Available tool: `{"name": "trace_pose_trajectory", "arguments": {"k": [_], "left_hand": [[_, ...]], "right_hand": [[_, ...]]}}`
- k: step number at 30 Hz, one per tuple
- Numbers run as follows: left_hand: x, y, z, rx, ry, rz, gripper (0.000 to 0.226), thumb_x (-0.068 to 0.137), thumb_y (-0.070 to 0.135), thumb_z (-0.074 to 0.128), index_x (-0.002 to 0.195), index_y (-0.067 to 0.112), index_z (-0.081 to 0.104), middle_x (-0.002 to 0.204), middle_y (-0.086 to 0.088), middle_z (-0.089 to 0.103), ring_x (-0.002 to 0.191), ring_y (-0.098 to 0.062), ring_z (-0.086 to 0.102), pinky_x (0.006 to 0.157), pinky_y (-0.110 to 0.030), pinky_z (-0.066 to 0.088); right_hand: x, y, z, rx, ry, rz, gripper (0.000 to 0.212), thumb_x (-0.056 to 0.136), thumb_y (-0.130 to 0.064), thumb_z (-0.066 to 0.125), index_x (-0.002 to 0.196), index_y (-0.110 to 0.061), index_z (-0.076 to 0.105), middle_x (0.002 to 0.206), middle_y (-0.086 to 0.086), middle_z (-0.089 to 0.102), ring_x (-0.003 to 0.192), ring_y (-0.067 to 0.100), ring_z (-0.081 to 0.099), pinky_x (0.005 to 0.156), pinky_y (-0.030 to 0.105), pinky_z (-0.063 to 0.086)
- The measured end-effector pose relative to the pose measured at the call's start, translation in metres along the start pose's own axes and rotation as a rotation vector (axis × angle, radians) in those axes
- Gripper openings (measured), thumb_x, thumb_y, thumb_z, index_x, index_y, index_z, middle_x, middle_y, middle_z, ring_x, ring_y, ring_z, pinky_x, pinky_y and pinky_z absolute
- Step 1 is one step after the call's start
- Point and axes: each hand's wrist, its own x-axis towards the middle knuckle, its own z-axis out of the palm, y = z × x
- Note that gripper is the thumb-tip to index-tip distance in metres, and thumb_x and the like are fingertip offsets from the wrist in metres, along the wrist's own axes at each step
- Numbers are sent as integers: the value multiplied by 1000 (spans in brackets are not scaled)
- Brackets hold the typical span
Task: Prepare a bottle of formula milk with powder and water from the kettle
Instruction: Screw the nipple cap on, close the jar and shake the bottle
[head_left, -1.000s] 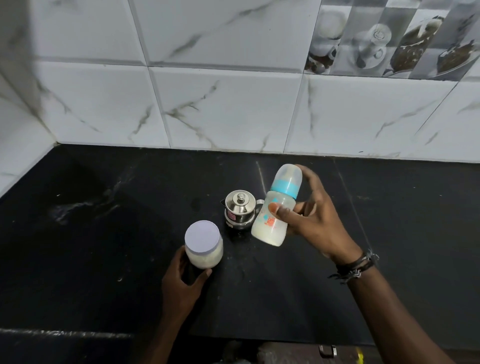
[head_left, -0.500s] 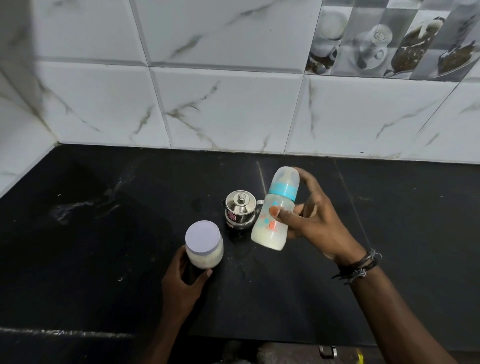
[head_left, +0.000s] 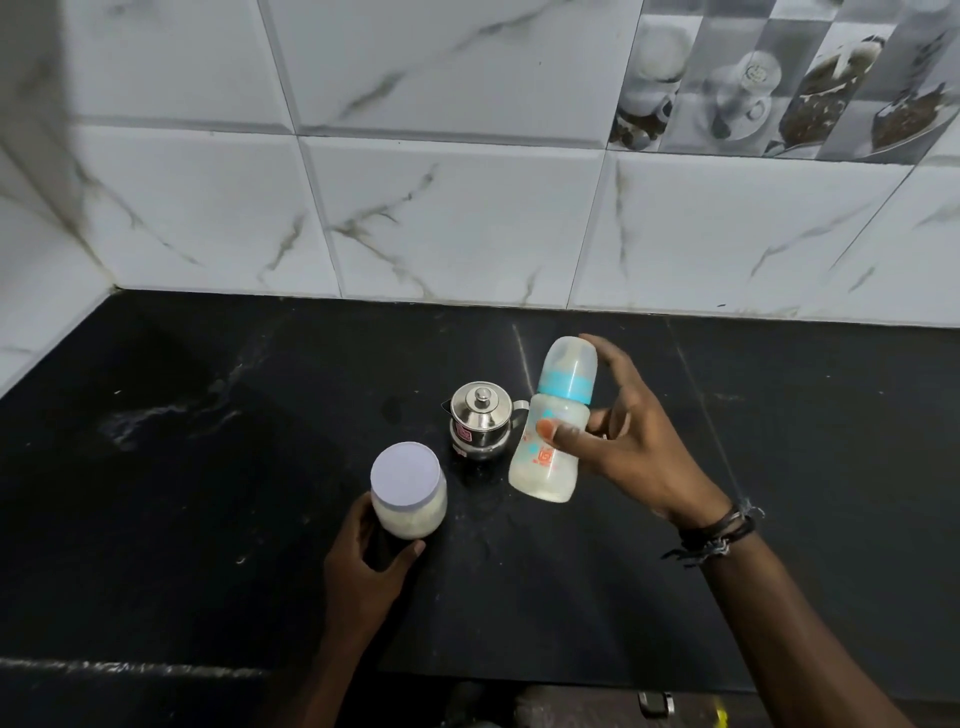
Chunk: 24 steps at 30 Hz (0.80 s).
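Note:
My right hand (head_left: 631, 452) holds a capped baby bottle (head_left: 553, 431) with a blue collar above the counter, tilted slightly to the right, with white milk in its lower part. A small steel kettle (head_left: 480, 426) with its lid on stands just left of the bottle. In front of the kettle stands a powder jar (head_left: 409, 488) with a pale lid and white powder inside. My left hand (head_left: 366, 566) grips the jar from the near side, low on its wall.
The black stone counter (head_left: 208, 467) runs to a white marbled tile wall (head_left: 457, 218) at the back and left. Its front edge (head_left: 130, 667) lies close below my arms. A dark strap is tied around my right wrist (head_left: 711, 535).
The bottle in my right hand has shifted slightly up and down and changed its tilt a little. My left hand and the jar have stayed put.

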Motion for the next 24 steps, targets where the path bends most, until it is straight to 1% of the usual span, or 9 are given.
{"name": "trace_pose_trajectory", "arguments": {"k": [3,7,8,10,11,13,16,20,24], "left_hand": [[0,-1,0,3,5,2,83,64,7,89,135,24,50,132,2,60,122,-13,57,102,-36,48],[-1,2,1,-9,5,1,82,64,6,88,131,31,49,131,4,60,121,-11,57,101,-35,47],[-1,2,1,-15,6,0,82,64,6,88,130,33,49,131,4,60,120,-11,57,101,-34,47],[-2,2,1,-17,7,3,81,64,6,88,127,38,49,130,5,61,120,-9,58,101,-32,48],[-1,1,1,-13,9,6,81,64,7,89,126,43,49,130,5,61,120,-8,58,100,-31,48],[-1,-1,0,-9,12,3,82,64,8,89,124,45,49,131,6,60,121,-8,57,100,-31,48],[0,-3,0,-11,6,-7,82,64,8,89,128,41,49,132,6,60,122,-9,57,101,-35,47],[0,-4,0,-10,7,-7,83,63,7,89,132,32,50,131,4,61,121,-11,58,102,-39,48],[0,-4,0,-12,3,-16,84,63,7,89,133,30,49,133,3,60,122,-12,57,102,-38,48]], "right_hand": [[1,-4,-1,117,31,-9,89,76,-17,78,146,-35,26,96,19,75,86,35,75,68,46,62],[5,3,-3,-126,74,38,95,76,-23,82,149,-29,22,100,6,76,87,18,76,77,39,61],[4,3,-5,-121,34,66,89,77,-21,82,147,-24,28,101,6,76,89,18,76,78,40,61],[2,0,-8,50,-61,129,69,79,-14,78,138,-13,43,103,9,77,94,24,75,79,46,61],[2,0,-8,109,-70,141,60,78,-14,77,132,-8,51,103,10,77,95,27,75,79,45,61],[4,3,-9,48,1,105,50,75,-17,79,120,-6,61,101,6,78,94,22,75,78,38,62],[4,10,-10,-118,58,83,42,74,-20,84,111,-10,69,96,0,79,91,15,76,79,32,61],[1,8,-15,169,-31,151,33,78,-12,76,109,-3,70,99,11,78,94,25,75,75,36,63],[1,14,-11,-188,114,-3,47,71,-24,86,113,-12,68,97,-2,78,89,11,75,76,26,60]]}}
